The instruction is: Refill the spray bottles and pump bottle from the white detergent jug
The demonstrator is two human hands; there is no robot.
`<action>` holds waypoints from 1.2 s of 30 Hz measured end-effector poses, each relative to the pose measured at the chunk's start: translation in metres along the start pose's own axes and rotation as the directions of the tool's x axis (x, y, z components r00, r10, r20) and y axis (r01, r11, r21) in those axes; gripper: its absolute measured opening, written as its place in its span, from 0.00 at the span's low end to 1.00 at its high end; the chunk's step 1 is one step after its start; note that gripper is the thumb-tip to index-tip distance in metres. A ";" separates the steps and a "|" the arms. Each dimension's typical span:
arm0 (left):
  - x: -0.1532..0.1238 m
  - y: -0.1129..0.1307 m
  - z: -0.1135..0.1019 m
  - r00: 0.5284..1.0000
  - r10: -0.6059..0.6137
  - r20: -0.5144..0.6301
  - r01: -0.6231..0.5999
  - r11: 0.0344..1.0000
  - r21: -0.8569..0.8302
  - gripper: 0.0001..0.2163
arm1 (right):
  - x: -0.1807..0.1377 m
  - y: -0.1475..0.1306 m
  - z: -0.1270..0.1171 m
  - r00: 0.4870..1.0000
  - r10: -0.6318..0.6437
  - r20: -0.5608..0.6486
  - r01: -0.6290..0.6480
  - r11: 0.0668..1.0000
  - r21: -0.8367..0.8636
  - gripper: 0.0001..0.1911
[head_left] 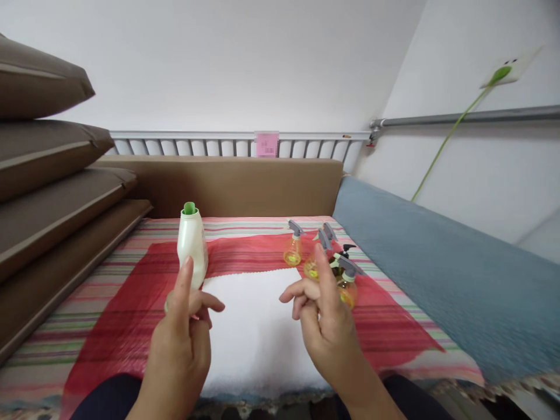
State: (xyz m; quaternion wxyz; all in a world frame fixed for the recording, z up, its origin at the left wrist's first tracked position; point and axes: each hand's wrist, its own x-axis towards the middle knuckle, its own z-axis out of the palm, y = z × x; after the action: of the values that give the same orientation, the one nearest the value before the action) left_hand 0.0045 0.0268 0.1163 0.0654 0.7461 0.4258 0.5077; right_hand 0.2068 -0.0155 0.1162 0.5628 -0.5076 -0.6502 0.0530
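A person's two bare hands are raised over the near half of a striped cloth (44, 332), one finger of each pointing up, each grip loose and holding nothing. The left hand (181, 338) is in front of a tall white bottle (192, 240), toward the left edge; the right hand (327, 326) is before crowded spray bottles (311, 268), toward the right edge. Whether either hand touches them cannot be told. Between lies a white cloth (258, 321), reaching the near edge. A careless sideways sweep could topple the tall bottle or knock the spray bottles together; a tug on the red sheet (118, 297) beneath might tip them too
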 end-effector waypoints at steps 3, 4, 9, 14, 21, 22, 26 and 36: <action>0.006 -0.010 0.010 1.000 -0.010 -0.001 0.010 0.999 0.053 0.34 | 0.004 0.007 0.006 1.000 0.005 0.004 -0.004 0.999 -0.049 0.42; 0.009 -0.016 0.016 0.997 -0.062 0.048 0.057 0.994 0.097 0.34 | 0.006 0.013 0.009 0.999 0.040 0.026 -0.038 0.996 -0.083 0.43; 0.026 -0.046 0.046 0.869 -0.364 0.334 0.282 0.921 0.269 0.38 | 0.017 0.049 0.025 0.957 0.251 0.143 -0.210 0.945 -0.249 0.49; 0.024 -0.046 0.045 0.892 -0.322 0.317 0.267 0.942 0.204 0.37 | 0.016 0.056 0.025 0.952 0.269 0.148 -0.227 0.942 -0.248 0.49; 0.024 -0.054 0.041 0.878 -0.358 0.319 0.300 0.929 0.217 0.37 | 0.017 0.062 0.018 0.933 0.312 0.179 -0.257 0.926 -0.275 0.48; 0.024 -0.055 0.041 0.876 -0.359 0.321 0.303 0.929 0.211 0.37 | 0.017 0.064 0.018 0.930 0.319 0.184 -0.263 0.925 -0.276 0.48; 0.022 -0.054 0.040 0.872 -0.349 0.342 0.307 0.936 0.173 0.37 | 0.015 0.071 0.019 0.926 0.329 0.187 -0.276 0.925 -0.259 0.48; 0.004 -0.082 0.055 0.862 -0.379 0.336 0.316 0.921 0.228 0.33 | -0.012 0.088 0.036 0.879 0.391 0.273 -0.316 0.906 -0.281 0.48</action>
State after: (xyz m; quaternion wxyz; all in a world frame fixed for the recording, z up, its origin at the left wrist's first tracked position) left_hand 0.0024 0.0993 0.0492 0.1738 0.7426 0.5736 0.2990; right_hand 0.2295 0.0354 0.0389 0.3673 -0.6638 -0.6308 0.1629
